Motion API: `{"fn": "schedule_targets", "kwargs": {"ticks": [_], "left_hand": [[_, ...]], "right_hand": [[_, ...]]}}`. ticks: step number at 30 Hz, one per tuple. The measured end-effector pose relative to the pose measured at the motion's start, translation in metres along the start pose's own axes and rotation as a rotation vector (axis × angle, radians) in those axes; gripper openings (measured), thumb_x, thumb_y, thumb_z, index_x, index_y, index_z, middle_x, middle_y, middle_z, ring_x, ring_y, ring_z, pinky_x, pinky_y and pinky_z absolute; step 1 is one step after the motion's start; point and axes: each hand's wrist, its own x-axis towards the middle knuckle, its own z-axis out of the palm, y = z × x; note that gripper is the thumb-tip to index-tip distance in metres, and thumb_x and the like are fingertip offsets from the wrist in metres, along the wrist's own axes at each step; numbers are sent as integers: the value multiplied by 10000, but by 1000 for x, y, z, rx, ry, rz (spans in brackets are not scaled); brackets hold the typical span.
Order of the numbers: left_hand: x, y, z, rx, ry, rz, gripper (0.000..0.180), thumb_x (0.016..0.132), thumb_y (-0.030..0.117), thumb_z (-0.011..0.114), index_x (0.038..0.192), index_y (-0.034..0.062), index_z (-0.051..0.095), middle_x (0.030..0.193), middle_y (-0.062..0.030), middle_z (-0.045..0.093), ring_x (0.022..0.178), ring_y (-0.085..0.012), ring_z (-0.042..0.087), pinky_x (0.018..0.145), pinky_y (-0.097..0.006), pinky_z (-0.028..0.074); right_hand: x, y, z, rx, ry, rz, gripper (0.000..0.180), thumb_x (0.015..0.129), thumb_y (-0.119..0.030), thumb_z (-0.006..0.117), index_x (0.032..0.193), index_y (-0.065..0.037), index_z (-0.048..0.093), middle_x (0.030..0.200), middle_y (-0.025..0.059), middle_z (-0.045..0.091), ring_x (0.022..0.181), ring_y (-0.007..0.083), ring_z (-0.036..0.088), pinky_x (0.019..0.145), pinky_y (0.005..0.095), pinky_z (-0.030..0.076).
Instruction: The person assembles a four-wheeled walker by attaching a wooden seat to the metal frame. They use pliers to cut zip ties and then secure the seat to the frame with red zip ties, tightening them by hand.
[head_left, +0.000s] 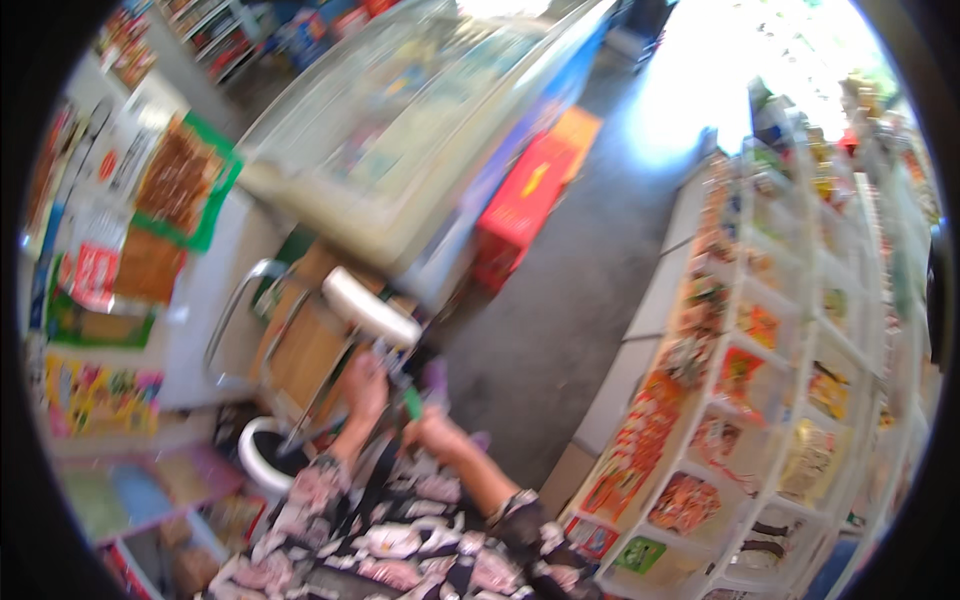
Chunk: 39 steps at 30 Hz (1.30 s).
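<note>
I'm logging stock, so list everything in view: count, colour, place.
chest freezer: one, cream, upper middle
box: one, red, beside freezer
bins: many, clear, right
snack packets: many, mixed colours, in bins
hanging packets: several, mixed colours, left
packaging: uncounted, yellow, below those
trays: several, pastel, lower left
shelves: several, white, top left
metal frame: one, silver, left
panel: one, brown, behind frame
bar: one, white, centre
curved piece: one, white, below frame
floor: one, grey, centre right
small item: one, green, below bar
sleeves: two, pink patterned, bottom
left grip: one, bare, under bar
right grip: one, bare, around small item
</note>
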Motion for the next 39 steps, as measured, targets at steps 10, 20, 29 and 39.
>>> {"fn": "schedule_targets", "kwargs": {"ticks": [10,20,29,39], "left_hand": [[-4,13,-5,58,-342,-309,301,877,309,570,898,9,569,722,-54,567,629,-128,551,518,-300,462],[12,19,26,-209,-456,-552,468,632,251,722,857,-114,535,759,-147,554,665,-220,557,590,-337,470],[17,36,16,-166,-476,-471,239,559,156,613,608,-8,446,600,-73,442,540,-175,435,462,-342,356],[26,22,9,-410,-612,-609,73,622,13,552,645,5,484,591,-78,483,508,-182,518,471,-283,450]], "right_hand": [[-9,-21,4,106,64,3,337,600,51,513,934,75,549,829,145,579,685,235,566,517,332,508],[-6,-26,-2,133,14,158,261,651,-13,508,892,86,511,740,161,572,609,223,568,495,326,476],[-1,-39,7,-22,77,149,135,632,8,527,728,103,534,698,169,559,508,225,539,453,333,449],[7,-39,27,-411,256,166,241,648,-88,494,751,113,577,655,209,598,574,307,611,518,384,469]]}}
